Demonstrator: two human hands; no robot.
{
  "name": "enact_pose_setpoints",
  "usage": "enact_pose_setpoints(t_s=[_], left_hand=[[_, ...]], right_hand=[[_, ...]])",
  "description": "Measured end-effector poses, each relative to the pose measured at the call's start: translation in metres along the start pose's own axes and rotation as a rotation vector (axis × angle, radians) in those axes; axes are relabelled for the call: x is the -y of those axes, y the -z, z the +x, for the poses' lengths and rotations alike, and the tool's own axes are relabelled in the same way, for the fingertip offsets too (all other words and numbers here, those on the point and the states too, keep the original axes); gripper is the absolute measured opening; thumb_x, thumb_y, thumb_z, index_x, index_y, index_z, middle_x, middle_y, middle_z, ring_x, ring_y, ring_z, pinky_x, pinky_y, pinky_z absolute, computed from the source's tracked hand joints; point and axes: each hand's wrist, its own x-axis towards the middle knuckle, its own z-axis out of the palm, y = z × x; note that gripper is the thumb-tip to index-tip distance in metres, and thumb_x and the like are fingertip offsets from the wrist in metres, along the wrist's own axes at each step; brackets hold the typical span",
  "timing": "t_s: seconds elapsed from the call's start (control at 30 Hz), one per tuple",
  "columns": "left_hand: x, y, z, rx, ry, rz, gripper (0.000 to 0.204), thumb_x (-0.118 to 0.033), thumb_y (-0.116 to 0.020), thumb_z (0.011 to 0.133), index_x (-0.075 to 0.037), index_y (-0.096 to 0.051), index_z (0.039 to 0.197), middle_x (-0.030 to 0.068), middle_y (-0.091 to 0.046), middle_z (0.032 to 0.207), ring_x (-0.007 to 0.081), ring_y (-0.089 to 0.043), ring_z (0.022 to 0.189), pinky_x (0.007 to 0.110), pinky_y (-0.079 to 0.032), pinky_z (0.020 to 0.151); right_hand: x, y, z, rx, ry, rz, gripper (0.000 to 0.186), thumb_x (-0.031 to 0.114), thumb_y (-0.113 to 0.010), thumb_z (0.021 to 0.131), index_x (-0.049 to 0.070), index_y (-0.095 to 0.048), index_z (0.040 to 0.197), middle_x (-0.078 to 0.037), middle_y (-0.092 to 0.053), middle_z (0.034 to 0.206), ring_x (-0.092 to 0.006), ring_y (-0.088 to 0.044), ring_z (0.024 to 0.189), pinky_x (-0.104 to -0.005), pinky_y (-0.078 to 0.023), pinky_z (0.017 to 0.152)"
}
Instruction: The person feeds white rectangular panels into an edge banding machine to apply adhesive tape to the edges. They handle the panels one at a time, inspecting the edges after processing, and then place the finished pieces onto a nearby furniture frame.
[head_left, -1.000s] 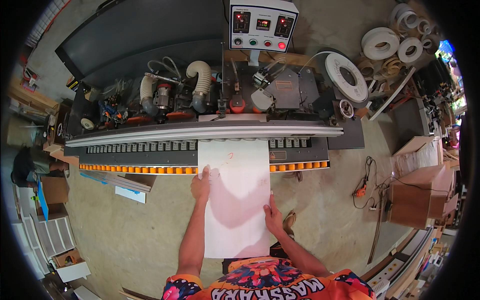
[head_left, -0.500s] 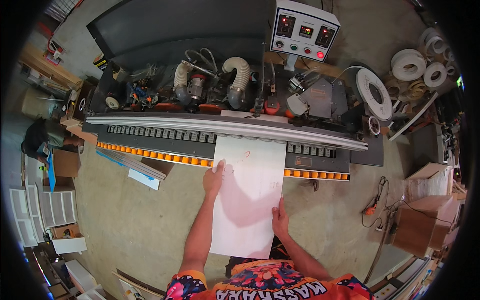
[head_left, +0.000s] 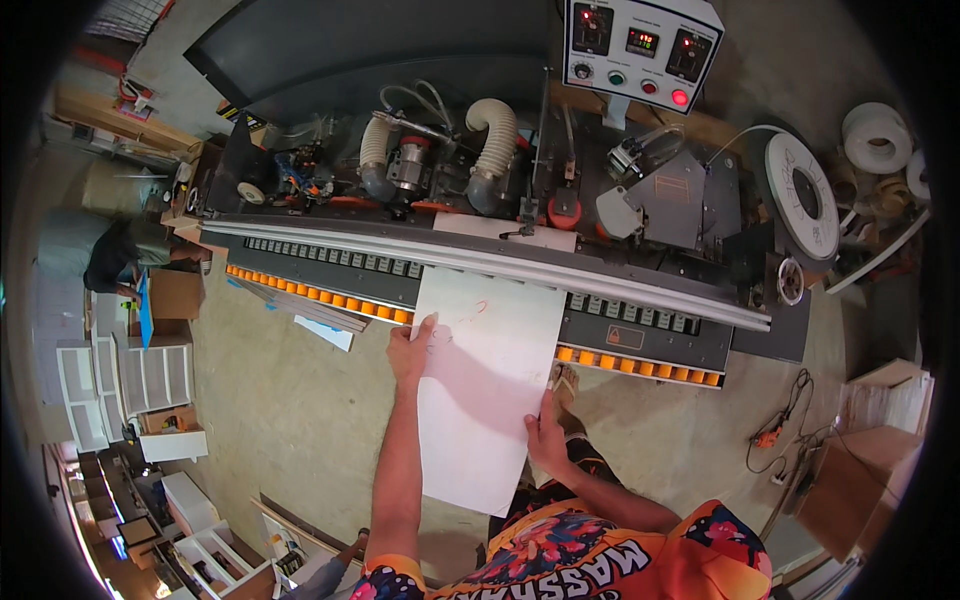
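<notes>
Concrete floor [head_left: 300, 420] | machine [head_left: 390, 288]: white board [head_left: 485, 390] partly beneath rail [head_left: 630, 287] | left hand [head_left: 408, 352], right hand [head_left: 546, 440]: grip clasping opposite board edges

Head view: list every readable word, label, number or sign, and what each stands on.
Orange floral cloth shirt: large white capitals, partly hidden, not quoted.
White rectangular control panel: small labels and lit display digits, too small to read surely.
Flat white rectangular board: red and dark handwriting, unreadable.
White round reel: dark handwriting, blurred.
Orange-outlined label on the dark grey machine bed: too small to read.
</notes>
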Motion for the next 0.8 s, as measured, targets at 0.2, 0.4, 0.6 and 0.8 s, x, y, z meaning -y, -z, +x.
enact_pose_setpoints(t_s=[0.2,0.4,0.6,0.8], left_hand=[[0.017,0.013,-0.029,-0.365,-0.176,0.116,0.078,-0.056,-0.080,0.084,0.006,-0.057,0.125,0.0249,-0.062,0.120,0.0418,-0.060,0.115,0.049,-0.049,0.098],[0.107,0.070,-0.160,-0.630,0.060,0.350,0.084,-0.057,-0.077,0.087,0.007,-0.050,0.135,0.0292,-0.053,0.134,0.0462,-0.051,0.127,0.053,-0.042,0.107],[0.245,0.075,-0.309,-0.625,0.738,0.241,0.093,-0.064,-0.068,0.091,0.007,-0.043,0.146,0.0283,-0.055,0.134,0.0436,-0.056,0.123,0.054,-0.048,0.101],[0.216,0.043,-0.332,-0.385,0.892,-0.908,0.078,-0.059,-0.067,0.094,0.004,-0.052,0.137,0.0178,-0.063,0.119,0.0287,-0.067,0.100,0.041,-0.055,0.082]], right_hand=[[0.021,0.011,0.030,0.182,-0.014,-0.099,0.090,0.022,-0.057,0.101,-0.003,0.005,0.161,-0.036,-0.067,0.096,-0.0525,-0.067,0.081,-0.0539,-0.054,0.076],[0.024,0.009,0.056,0.222,0.073,-0.250,0.094,0.026,-0.058,0.100,-0.009,0.006,0.158,-0.031,-0.069,0.087,-0.0491,-0.067,0.073,-0.0564,-0.054,0.069],[0.047,0.010,0.066,0.299,0.128,-0.301,0.097,0.028,-0.059,0.098,-0.012,0.007,0.156,-0.029,-0.070,0.083,-0.0488,-0.068,0.072,-0.0567,-0.054,0.068],[0.062,0.012,0.078,0.340,0.128,-0.428,0.099,0.029,-0.060,0.098,-0.013,0.010,0.155,-0.029,-0.070,0.085,-0.0490,-0.069,0.076,-0.0563,-0.055,0.072]])
